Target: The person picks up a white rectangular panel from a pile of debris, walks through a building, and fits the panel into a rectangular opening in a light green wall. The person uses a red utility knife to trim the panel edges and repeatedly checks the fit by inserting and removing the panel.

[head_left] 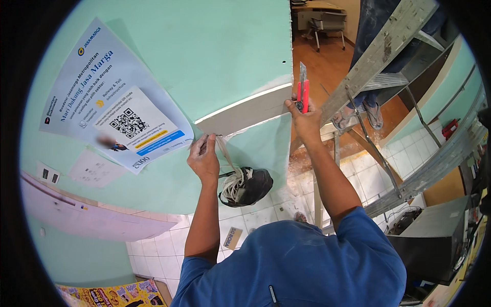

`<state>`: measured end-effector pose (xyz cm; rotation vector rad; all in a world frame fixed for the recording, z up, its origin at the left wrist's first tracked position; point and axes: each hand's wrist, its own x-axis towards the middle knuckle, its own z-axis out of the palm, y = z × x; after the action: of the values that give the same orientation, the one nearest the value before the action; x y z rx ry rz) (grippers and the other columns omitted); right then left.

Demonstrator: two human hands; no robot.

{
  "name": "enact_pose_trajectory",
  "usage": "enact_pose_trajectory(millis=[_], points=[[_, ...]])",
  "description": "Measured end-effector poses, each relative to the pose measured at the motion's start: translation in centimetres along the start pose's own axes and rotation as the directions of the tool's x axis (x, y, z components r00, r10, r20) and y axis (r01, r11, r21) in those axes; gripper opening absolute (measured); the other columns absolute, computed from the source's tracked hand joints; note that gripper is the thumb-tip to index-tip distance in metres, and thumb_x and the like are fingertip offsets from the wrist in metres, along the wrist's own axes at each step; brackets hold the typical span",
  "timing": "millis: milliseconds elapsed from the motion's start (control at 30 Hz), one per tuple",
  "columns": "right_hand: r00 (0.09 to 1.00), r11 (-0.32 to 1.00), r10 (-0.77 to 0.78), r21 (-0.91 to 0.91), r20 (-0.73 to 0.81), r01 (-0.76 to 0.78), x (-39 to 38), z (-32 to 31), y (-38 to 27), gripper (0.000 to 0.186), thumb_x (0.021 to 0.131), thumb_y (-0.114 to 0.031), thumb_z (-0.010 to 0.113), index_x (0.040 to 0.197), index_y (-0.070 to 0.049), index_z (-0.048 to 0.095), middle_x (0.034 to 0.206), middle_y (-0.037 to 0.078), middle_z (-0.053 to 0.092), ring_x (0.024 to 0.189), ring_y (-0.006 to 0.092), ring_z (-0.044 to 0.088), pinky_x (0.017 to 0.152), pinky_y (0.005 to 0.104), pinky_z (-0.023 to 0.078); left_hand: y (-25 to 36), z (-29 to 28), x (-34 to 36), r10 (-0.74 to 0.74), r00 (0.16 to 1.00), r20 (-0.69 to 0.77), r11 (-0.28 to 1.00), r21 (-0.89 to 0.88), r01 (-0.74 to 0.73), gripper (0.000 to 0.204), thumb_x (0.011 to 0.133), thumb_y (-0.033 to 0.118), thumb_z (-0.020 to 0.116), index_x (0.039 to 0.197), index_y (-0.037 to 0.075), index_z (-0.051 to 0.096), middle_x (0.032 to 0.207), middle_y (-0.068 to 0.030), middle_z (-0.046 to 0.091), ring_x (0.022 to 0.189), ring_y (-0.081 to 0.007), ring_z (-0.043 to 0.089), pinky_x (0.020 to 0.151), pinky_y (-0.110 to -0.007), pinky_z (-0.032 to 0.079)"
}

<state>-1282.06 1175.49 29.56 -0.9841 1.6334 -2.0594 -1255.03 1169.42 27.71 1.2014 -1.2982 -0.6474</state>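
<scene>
A long grey strip with a white upper edge crosses the mint-green wall in front of me. At its right end, my right hand is closed around a red utility knife, its blade pointing up; the thumb touches the strip's end. My left hand is at the strip's lower left edge, fingers curled and pinched together; what is in them, if anything, cannot be made out. Close beside that hand, pale cables run down from the strip into a black plastic bag hanging by the wall.
A large printed poster hangs on the wall at left. To the right, past the wall's edge, stands a worn ladder, with another person's sandalled feet on it. A small cardboard piece lies on the white floor tiles.
</scene>
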Motion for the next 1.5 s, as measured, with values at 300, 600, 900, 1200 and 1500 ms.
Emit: enact_pose_trajectory(millis=[300,600,900,1200,1500], points=[[0.999,0.995,0.013,0.093,0.036,-0.016,0.2,-0.3,1.5,0.031,0.089,-0.015,0.079,0.112,0.002,0.066,0.088,0.001,0.065,0.074,0.0079,0.058,0.063,0.0232,0.046,0.0,0.1,0.2,0.122,0.993,0.006,0.985,-0.120,-0.120,0.036,0.088,0.023,0.079,0.107,-0.007,0.073,0.102,-0.0134,0.072,0.088,-0.0181,0.068,0.081,-0.029,0.054],[0.996,0.993,-0.090,0.078,-0.020,0.091,0.0,0.4,1.5,0.027,0.090,-0.012,0.077,0.110,0.002,0.066,0.087,0.000,0.065,0.077,0.0077,0.058,0.066,0.0240,0.047,0.2,-0.1,0.3,0.046,0.999,0.018,0.990,-0.135,-0.043,0.035,0.087,0.022,0.080,0.106,-0.007,0.073,0.098,-0.0133,0.073,0.086,-0.0176,0.068,0.082,-0.028,0.053],[0.998,0.998,0.002,-0.069,0.065,0.002,0.7,-1.1,0.5,0.028,0.087,-0.013,0.081,0.108,0.003,0.071,0.092,0.002,0.069,0.082,0.0092,0.061,0.076,0.0254,0.050,1.5,-0.6,0.4,0.143,0.990,0.008,0.990,0.009,-0.143,0.031,0.085,0.020,0.081,0.099,-0.007,0.075,0.093,-0.0146,0.074,0.084,-0.0182,0.067,0.081,-0.029,0.052],[0.996,0.994,-0.077,-0.075,0.051,0.081,1.0,-1.1,0.5,0.026,0.084,-0.016,0.084,0.101,0.000,0.072,0.082,-0.003,0.063,0.067,0.0049,0.053,0.058,0.0224,0.041,1.1,-1.4,1.3,0.067,0.994,0.082,0.998,-0.025,-0.065,0.037,0.086,0.025,0.081,0.105,-0.006,0.075,0.095,-0.0122,0.074,0.086,-0.0161,0.067,0.083,-0.028,0.052],[0.997,0.998,0.013,-0.056,0.082,-0.008,1.1,-1.4,0.5,0.032,0.085,-0.015,0.083,0.110,0.002,0.071,0.092,0.002,0.069,0.082,0.0101,0.061,0.076,0.0257,0.049,1.5,-2.1,1.8,-0.002,0.989,0.149,0.999,-0.052,0.010,0.035,0.089,0.026,0.077,0.103,-0.006,0.075,0.086,-0.0081,0.073,0.078,-0.0129,0.066,0.075,-0.027,0.052]])
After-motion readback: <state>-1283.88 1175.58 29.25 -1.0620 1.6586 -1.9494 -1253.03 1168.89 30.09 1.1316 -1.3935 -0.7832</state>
